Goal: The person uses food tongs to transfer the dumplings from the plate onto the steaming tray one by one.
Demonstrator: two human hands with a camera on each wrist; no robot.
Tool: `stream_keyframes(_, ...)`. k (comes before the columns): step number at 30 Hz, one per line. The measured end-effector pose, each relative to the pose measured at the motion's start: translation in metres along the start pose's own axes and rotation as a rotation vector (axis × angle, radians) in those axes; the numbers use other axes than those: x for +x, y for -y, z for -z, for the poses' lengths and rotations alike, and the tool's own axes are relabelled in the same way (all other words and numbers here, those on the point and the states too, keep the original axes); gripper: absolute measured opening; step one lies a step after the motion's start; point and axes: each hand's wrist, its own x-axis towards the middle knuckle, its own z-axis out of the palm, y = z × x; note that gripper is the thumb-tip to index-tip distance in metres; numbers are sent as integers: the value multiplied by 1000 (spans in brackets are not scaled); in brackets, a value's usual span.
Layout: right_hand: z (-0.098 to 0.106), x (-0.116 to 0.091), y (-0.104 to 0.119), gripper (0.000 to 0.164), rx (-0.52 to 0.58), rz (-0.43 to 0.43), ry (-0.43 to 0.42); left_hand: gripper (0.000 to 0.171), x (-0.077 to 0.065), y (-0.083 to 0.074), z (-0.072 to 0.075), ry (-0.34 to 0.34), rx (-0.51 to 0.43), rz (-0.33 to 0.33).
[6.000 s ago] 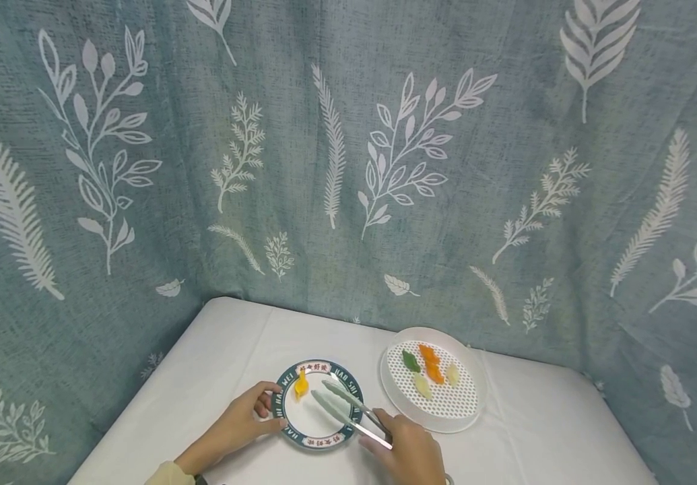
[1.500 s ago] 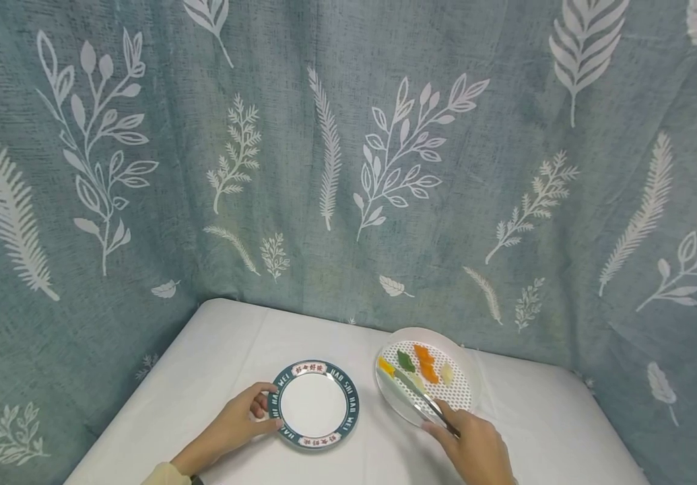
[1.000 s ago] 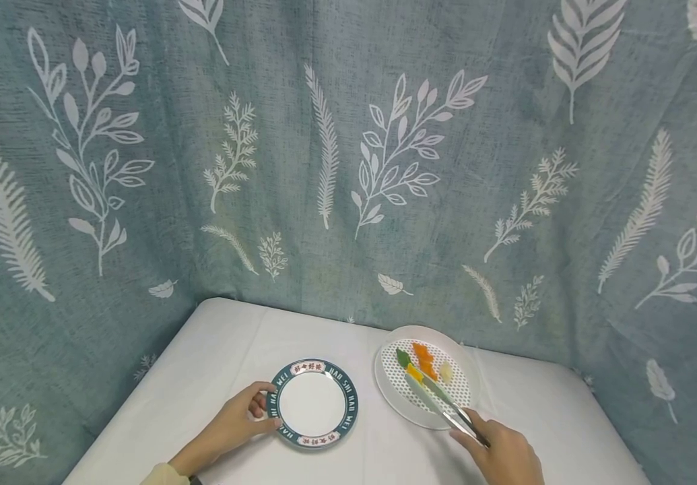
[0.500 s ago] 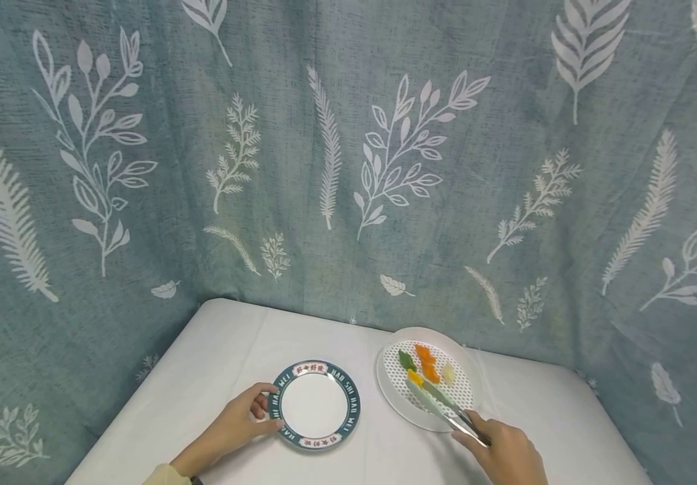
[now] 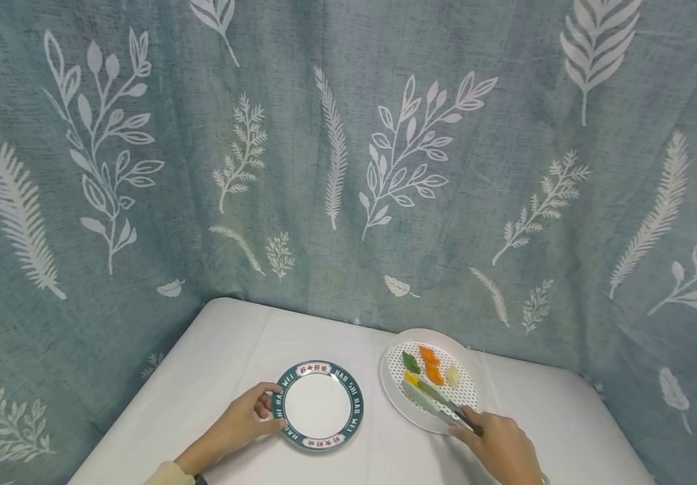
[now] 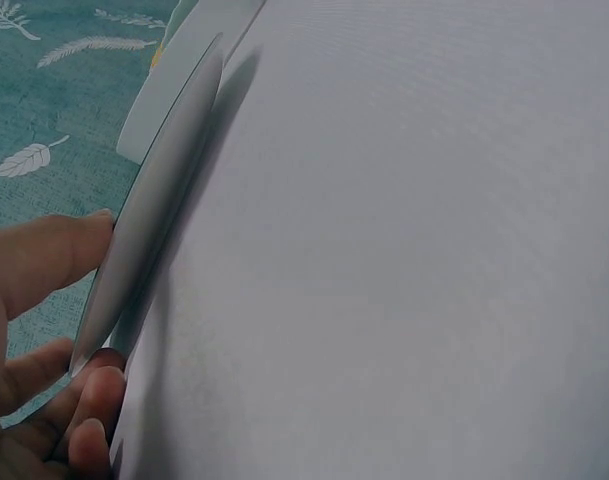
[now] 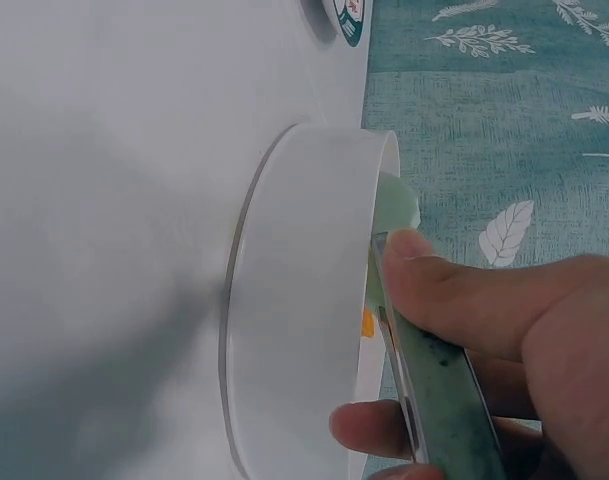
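My left hand (image 5: 242,417) pinches the near-left rim of a round white plate (image 5: 316,407) with a dark teal lettered border. In the left wrist view the thumb (image 6: 64,255) lies on top and curled fingers are at the underside. The plate has nothing on it. My right hand (image 5: 496,444) grips metal tongs (image 5: 438,396), tips reaching into a round white basket (image 5: 474,360) with a perforated floor. A small yellow piece (image 5: 411,377) sits right at the tips. The basket's wall (image 7: 294,290) hides most of the tips in the right wrist view.
Inside the basket lie a green piece (image 5: 411,362), orange pieces (image 5: 434,374) and a pale piece (image 5: 452,376). A white cloth (image 5: 233,357) covers the table. Behind it hangs a blue-green curtain (image 5: 300,283) with white leaf prints.
The yellow piece has gone from the plate to the basket with the tongs, which moved right. Lately the tongs barely shift over the basket. My left hand stays on the plate.
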Motion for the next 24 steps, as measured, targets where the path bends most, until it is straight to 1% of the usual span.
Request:
stream_keyframes(3, -1, 3, 4, 65, -14, -13, 19, 70, 0, 1, 0, 9, -12, 4)
stream_keyframes(8, -1, 7, 8, 64, -40, -18, 27, 69, 1, 1, 0, 14, -17, -8)
stream_keyframes(15, -1, 10, 8, 62, -51, -14, 16, 69, 2, 2, -1, 9, -6, -15)
stream_keyframes(24, 1, 10, 7, 68, -55, -20, 9, 69, 1, 0, 0, 16, -19, -7)
